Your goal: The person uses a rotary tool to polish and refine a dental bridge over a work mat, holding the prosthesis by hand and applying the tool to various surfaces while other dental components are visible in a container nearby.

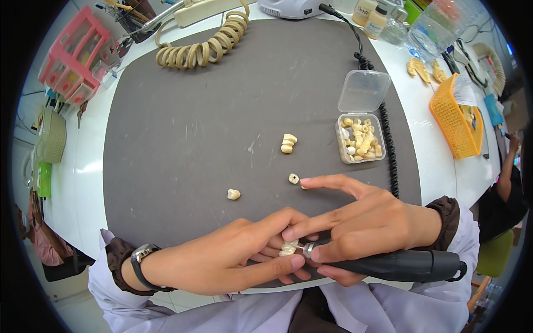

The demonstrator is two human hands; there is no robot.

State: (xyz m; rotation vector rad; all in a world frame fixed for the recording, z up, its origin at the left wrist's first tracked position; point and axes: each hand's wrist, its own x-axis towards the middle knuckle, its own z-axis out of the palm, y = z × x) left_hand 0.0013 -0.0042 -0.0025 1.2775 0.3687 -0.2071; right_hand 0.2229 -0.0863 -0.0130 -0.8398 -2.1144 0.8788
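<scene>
Between the fingers of my left hand (236, 252) is a small cream-coloured dental crown piece (288, 248), held low over the near edge of the mat. My right hand (366, 225) is closed around a black rotary handpiece (408, 265), its thin bur meeting the crown piece. The right index finger stretches out above the mat, close to a crown with a dark hole (293, 178); another small piece is partly hidden under that fingertip. A single tooth crown (234, 194) lies farther left. Beyond them sits a joined block of crowns (288, 144).
A clear lidded box (360, 139) of tooth pieces stands open on the grey mat (222, 122). The black coiled cord (388, 144) runs beside it. A beige coiled hose (205, 50), pink drawers (78, 55), bottles (375, 22) and a yellow basket (456, 119) line the edges.
</scene>
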